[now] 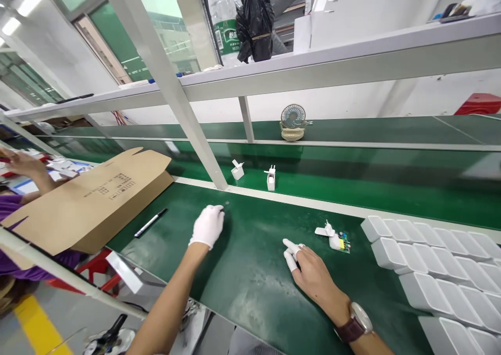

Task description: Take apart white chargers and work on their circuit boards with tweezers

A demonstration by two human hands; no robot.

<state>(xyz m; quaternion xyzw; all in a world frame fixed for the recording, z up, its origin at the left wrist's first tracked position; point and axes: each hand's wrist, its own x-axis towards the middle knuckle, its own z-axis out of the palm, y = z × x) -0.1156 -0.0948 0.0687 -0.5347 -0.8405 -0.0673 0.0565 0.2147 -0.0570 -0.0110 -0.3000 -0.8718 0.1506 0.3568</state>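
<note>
My left hand [208, 226], in a white glove, is closed over the green work mat [250, 287]. Its fingertips come together around something small and dark that I cannot make out. Just beyond them lies a tiny bit of material [227, 203]. My right hand [311, 271] wears white finger cots and a wristwatch [360, 317]. Its index finger stretches out low over the mat, and it holds nothing. To its right lies a white plug part with an exposed circuit board [340, 240].
Rows of white plastic housings [425, 287] fill the right side. A large cardboard box [94, 198] and a marker pen [151, 223] are at left. Two white plug units [271, 178] stand on the green conveyor [332, 180]. A small fan [293, 121] sits behind. A co-worker's arm [33, 172] shows far left.
</note>
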